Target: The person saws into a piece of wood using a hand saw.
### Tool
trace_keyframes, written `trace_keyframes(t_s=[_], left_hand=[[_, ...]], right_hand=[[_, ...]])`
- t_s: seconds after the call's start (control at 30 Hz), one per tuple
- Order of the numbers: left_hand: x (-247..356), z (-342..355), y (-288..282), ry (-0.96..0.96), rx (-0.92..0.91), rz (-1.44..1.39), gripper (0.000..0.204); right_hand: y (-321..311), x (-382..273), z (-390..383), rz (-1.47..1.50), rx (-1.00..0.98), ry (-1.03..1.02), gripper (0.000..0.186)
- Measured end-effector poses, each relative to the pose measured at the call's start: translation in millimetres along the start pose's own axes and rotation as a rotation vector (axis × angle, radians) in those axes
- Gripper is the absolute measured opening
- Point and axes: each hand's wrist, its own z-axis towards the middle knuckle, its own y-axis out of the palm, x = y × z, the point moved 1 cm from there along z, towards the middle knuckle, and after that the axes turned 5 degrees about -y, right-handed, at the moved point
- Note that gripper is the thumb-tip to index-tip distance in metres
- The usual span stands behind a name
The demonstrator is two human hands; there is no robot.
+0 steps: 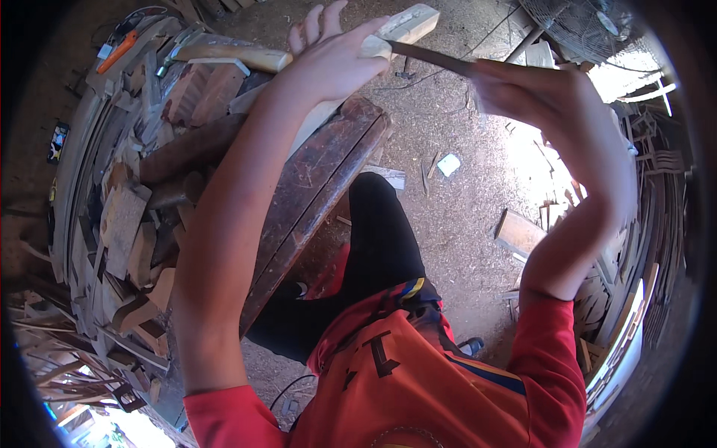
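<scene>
At the top of the head view, my left hand point(334, 58) lies over a pale piece of wood point(411, 26), its thumb and forefinger along the piece and its other fingers raised. This wood slants over the end of a worn brown workbench point(314, 183). My right hand point(523, 93), smeared by motion, is wrapped round one end of a long, narrow dark tool point(433, 58). The tool's far end meets the pale wood close to my left thumb. Whether it is a file or a blade cannot be made out.
A hammer point(224, 56) and an orange-handled tool point(117, 52) lie left of my left hand among heaped wood offcuts point(127, 224). Wood scraps point(520, 235) lie on the dusty floor to the right. A fan point(579, 30) stands at the top right.
</scene>
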Motion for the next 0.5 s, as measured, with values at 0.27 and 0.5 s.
trace_keyframes(t_s=[0.27, 0.5], left_hand=[[-9, 3, 6, -0.007, 0.008, 0.054, 0.071], [5, -5, -4, 0.038, -0.02, 0.011, 0.072]], right_hand=[[41, 11, 21, -0.118, 0.023, -0.044, 0.035], [60, 26, 33, -0.337, 0.083, -0.045, 0.036]])
